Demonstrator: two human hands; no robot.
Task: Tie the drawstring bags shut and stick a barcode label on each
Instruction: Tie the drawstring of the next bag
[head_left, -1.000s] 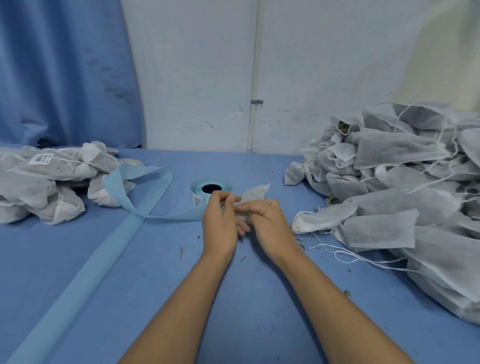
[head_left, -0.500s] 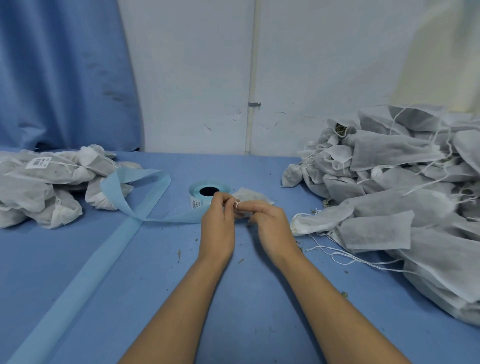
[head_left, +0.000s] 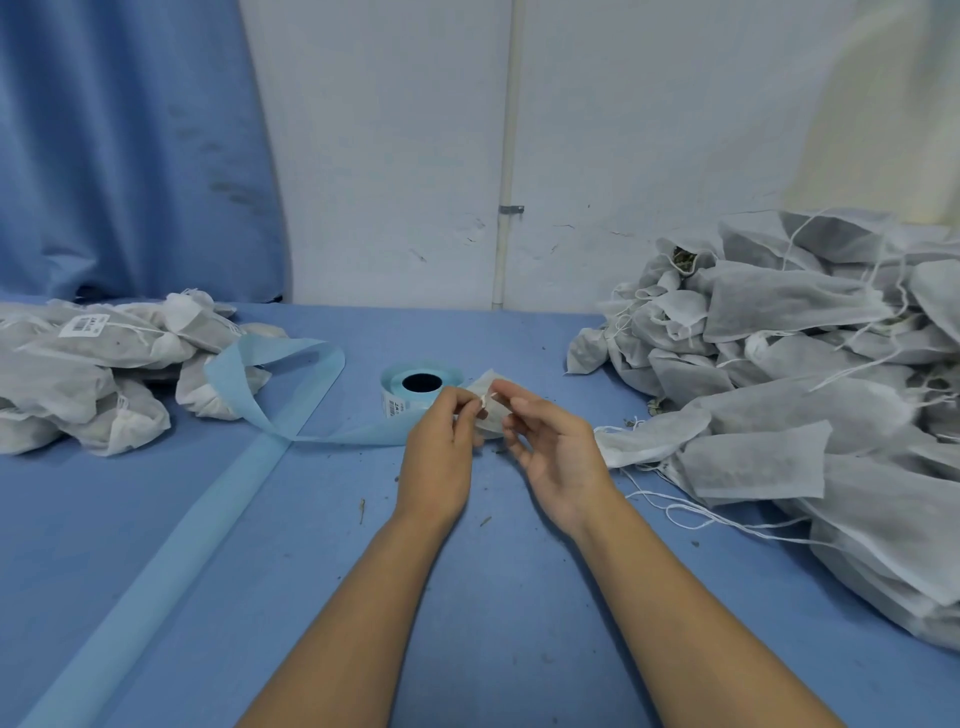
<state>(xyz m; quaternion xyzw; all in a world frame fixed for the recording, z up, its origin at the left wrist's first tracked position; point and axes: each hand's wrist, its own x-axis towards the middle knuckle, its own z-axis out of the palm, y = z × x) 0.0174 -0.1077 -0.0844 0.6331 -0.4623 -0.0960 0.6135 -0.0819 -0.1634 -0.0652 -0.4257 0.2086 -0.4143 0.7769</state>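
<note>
At mid-table the left hand (head_left: 441, 457) pinches a bag (head_left: 491, 415) (right hand's (head_left: 558, 457) hold unclear), few labelled bags (head_left: 88, 374) apparently done at left, a big pile (head_left: 805, 395) untied at right.

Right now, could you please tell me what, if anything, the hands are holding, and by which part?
A small bag: the left hand pinches its neck. The right hand is at the bag too, but its grip cannot be told.
</note>
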